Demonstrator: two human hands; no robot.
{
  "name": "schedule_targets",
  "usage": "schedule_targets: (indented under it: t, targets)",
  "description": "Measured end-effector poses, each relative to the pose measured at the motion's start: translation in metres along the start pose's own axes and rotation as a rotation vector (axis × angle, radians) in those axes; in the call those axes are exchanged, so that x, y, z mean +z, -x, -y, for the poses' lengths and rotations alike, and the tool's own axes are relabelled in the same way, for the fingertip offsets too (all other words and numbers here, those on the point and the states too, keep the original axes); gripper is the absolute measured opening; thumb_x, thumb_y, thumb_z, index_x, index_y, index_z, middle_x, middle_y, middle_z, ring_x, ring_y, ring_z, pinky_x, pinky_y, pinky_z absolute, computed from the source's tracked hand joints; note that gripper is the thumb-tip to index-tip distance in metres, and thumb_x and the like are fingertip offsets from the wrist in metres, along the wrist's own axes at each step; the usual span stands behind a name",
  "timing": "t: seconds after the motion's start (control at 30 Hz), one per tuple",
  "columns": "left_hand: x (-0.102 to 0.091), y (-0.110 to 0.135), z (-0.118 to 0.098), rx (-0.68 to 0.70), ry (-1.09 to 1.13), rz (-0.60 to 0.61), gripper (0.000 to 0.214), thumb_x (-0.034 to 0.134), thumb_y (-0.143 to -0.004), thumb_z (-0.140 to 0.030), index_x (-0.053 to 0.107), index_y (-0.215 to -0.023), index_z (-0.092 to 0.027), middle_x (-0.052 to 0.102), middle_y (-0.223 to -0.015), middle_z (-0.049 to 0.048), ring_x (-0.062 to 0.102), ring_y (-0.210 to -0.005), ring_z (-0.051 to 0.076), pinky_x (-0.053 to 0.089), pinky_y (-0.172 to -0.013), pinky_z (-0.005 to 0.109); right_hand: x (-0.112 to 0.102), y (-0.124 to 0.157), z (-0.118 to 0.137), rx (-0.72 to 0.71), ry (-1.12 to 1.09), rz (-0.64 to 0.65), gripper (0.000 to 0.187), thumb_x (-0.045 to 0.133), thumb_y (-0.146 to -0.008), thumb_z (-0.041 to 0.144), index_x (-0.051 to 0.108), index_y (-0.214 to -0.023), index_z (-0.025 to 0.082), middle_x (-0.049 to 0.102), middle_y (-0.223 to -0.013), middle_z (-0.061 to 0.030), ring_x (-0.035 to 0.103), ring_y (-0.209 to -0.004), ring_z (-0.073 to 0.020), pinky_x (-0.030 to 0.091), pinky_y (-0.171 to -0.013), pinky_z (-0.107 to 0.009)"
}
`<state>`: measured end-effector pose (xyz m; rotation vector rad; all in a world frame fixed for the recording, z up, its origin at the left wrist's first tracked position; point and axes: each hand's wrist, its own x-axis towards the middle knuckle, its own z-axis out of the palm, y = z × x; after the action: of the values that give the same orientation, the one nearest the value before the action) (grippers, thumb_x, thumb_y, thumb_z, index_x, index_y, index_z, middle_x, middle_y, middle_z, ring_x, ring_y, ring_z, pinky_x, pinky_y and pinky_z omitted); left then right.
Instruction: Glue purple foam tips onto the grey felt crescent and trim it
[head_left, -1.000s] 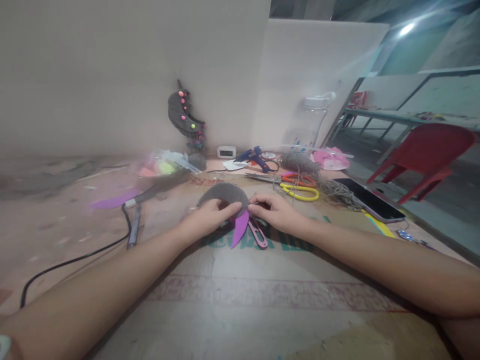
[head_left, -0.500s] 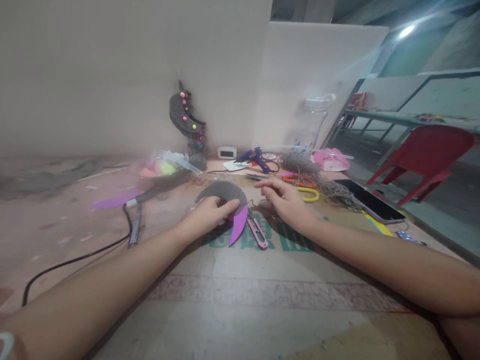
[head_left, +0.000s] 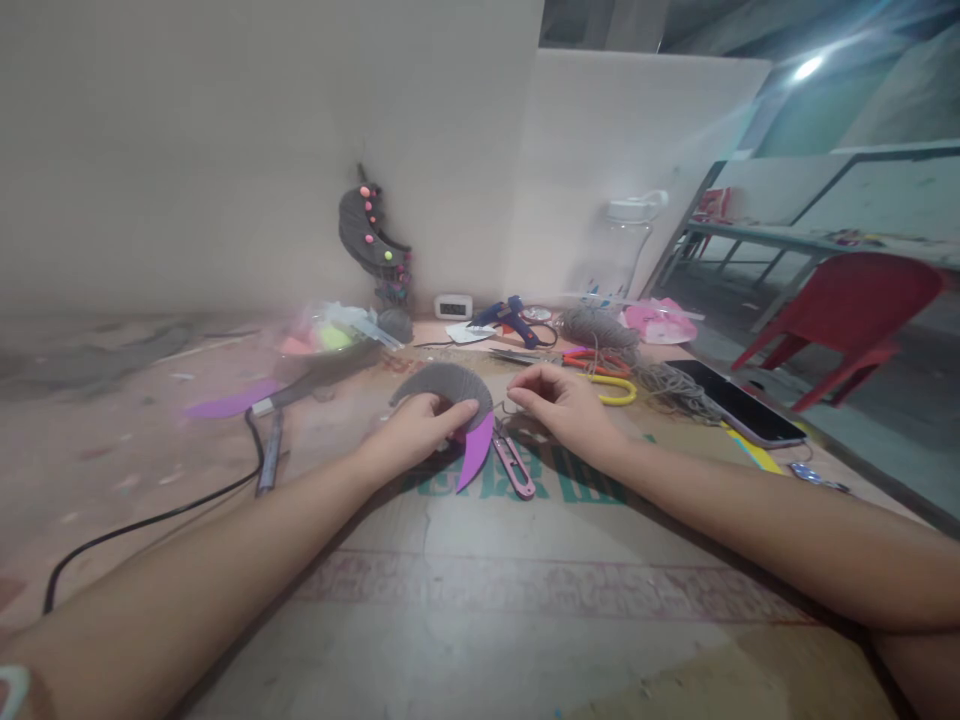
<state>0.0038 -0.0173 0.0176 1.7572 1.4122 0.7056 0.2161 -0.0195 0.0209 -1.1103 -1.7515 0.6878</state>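
A purple crescent (head_left: 475, 458), its upper curve wrapped in grey yarn (head_left: 448, 378), is gripped by my left hand (head_left: 420, 425), thumb on the front and fingers hidden behind. One pointed end is bare purple and aims down. To its right, my right hand (head_left: 559, 405) is closed in a pinch, with a thin grey strand at the fingertips. Between the hands, close under the crescent's bare end, lie pink thread snips (head_left: 514, 465). Behind my right hand are scissors with orange handles (head_left: 600, 362) and a yellow handle loop (head_left: 616, 390).
A grey yarn ball (head_left: 596, 328), loose yarn (head_left: 679, 385) and a phone (head_left: 739, 405) lie on the right. At the back are a blue glue gun (head_left: 510, 318), a small clock (head_left: 454, 307) and a clear bottle (head_left: 626, 245). A decorated grey crescent (head_left: 364, 230) hangs on the wall. A black cable (head_left: 157, 522) crosses the left.
My right hand's fingers have come together from a looser, spread pose into a pinch. My left hand and the crescent stay almost where they were.
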Motion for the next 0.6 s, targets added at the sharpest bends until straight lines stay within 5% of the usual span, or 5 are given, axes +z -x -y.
schedule_targets:
  t: [0.43,0.6]
  targets:
    - [-0.0001,0.0009,-0.0014,0.005,-0.012,0.002,0.052,0.054,-0.075,-0.067,0.061,-0.065,-0.017,0.068,-0.066,0.0043,0.060,-0.059,0.017,0.041,-0.052,0.026,-0.0009,0.0032,0.0006,0.005,0.027,0.049,0.021,0.051,-0.085,0.032,0.067,-0.088,0.017,0.053,-0.062,0.0026,0.046,-0.053,-0.0103,0.036,-0.050,-0.022]
    - [-0.0009,0.0026,-0.0039,-0.004,-0.034,-0.005,0.052,0.053,-0.076,-0.067,0.062,-0.065,-0.017,0.068,-0.066,0.0044,0.061,-0.060,0.017,0.041,-0.054,0.026,-0.0030,0.0023,0.0008,-0.050,0.091,0.056,0.031,0.046,-0.092,0.036,0.068,-0.085,0.016,0.060,-0.072,-0.0011,0.053,-0.061,-0.0115,0.040,-0.056,-0.023]
